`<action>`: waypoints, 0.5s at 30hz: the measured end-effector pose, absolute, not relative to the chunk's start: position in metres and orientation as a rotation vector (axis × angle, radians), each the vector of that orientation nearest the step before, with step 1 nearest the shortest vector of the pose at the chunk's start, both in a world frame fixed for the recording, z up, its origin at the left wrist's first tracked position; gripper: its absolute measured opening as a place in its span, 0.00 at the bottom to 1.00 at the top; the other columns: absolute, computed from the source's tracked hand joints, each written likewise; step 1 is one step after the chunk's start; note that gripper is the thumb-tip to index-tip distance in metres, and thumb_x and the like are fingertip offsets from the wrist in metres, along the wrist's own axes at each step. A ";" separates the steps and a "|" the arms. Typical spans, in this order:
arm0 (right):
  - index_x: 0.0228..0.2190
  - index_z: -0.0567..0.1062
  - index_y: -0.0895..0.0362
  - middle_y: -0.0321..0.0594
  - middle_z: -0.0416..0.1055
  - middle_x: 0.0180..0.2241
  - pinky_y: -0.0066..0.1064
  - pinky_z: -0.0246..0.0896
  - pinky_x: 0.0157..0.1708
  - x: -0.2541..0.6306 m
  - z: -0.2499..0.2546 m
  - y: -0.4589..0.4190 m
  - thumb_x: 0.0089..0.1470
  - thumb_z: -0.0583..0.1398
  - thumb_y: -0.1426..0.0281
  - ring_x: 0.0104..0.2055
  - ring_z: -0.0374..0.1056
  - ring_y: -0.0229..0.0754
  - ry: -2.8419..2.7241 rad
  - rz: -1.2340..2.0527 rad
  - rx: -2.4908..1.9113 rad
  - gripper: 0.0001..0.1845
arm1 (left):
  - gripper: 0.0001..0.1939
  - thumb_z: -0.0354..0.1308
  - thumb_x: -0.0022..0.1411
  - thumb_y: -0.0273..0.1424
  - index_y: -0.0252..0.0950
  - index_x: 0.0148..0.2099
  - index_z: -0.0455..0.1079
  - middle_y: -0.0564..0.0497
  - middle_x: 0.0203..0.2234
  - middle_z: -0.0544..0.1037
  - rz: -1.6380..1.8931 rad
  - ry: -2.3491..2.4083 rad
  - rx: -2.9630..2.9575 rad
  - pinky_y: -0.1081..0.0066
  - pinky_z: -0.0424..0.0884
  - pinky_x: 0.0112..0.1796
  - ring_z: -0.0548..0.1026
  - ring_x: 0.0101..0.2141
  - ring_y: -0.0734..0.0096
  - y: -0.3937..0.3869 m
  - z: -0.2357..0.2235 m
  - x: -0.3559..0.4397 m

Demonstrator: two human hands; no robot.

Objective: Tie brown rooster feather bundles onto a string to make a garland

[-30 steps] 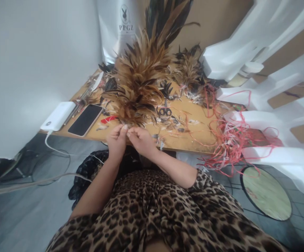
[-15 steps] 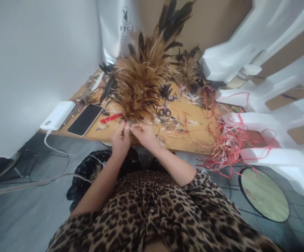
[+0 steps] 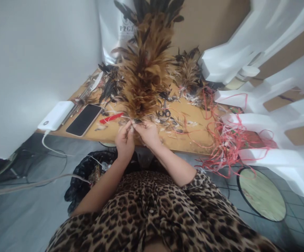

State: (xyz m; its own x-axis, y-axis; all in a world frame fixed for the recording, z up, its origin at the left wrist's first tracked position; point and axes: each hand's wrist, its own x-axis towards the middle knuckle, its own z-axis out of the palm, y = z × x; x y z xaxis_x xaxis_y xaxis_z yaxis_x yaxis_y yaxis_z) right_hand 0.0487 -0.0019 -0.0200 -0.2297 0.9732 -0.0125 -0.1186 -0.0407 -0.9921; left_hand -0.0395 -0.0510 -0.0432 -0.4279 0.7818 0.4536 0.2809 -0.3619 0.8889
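head view: feather bundle point(image 3: 146, 70) fans out beyond both pinching hands point(image 3: 125, 140).

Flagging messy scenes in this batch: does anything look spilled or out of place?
Yes: a tangle of thin pink strings hangs over the front edge of the tan wooden table, strewn untidily onto white blocky pieces.

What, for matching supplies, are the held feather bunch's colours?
The feather bunch is golden brown, blackish on top; head view.

soft-looking feather bundle point(image 3: 149, 75), smooth wood-like tabletop point(image 3: 196, 109), crinkled glossy plastic bag point(image 3: 74, 190)
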 end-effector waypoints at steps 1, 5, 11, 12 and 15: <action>0.22 0.69 0.58 0.31 0.64 0.16 0.24 0.53 0.18 0.049 -0.019 -0.002 0.42 0.65 0.57 0.18 0.59 0.32 -1.247 1.501 -0.997 0.17 | 0.17 0.56 0.62 0.38 0.37 0.51 0.72 0.44 0.46 0.76 1.865 1.433 1.257 0.63 0.65 0.52 0.72 0.48 0.64 -0.050 -0.044 -0.039; 0.20 0.66 0.58 0.30 0.64 0.15 0.26 0.59 0.19 0.054 -0.011 -0.004 0.36 0.68 0.56 0.16 0.60 0.32 -1.153 1.671 -0.849 0.22 | 0.16 0.64 0.54 0.37 0.36 0.44 0.74 0.48 0.35 0.79 1.782 1.140 0.812 0.72 0.72 0.36 0.76 0.35 0.71 -0.047 -0.035 -0.038; 0.21 0.68 0.59 0.32 0.68 0.15 0.21 0.49 0.12 0.070 -0.007 -0.001 0.38 0.68 0.56 0.12 0.56 0.29 -1.294 1.830 -0.751 0.21 | 0.16 0.66 0.49 0.41 0.33 0.32 0.71 0.53 0.21 0.70 1.551 0.841 0.611 0.81 0.57 0.17 0.66 0.20 0.80 -0.053 -0.008 -0.035; 0.22 0.68 0.60 0.35 0.70 0.16 0.21 0.44 0.11 0.073 -0.008 0.000 0.38 0.68 0.56 0.12 0.55 0.28 -1.317 1.843 -0.760 0.21 | 0.16 0.67 0.49 0.40 0.33 0.31 0.70 0.54 0.20 0.68 1.550 0.827 0.612 0.81 0.54 0.16 0.63 0.19 0.81 -0.055 -0.005 -0.034; 0.22 0.69 0.60 0.37 0.73 0.17 0.21 0.42 0.11 0.075 -0.010 0.001 0.39 0.68 0.56 0.11 0.52 0.26 -1.326 1.881 -0.741 0.21 | 0.15 0.66 0.50 0.39 0.34 0.31 0.70 0.56 0.19 0.63 1.576 0.861 0.656 0.82 0.49 0.16 0.58 0.18 0.83 -0.057 -0.005 -0.032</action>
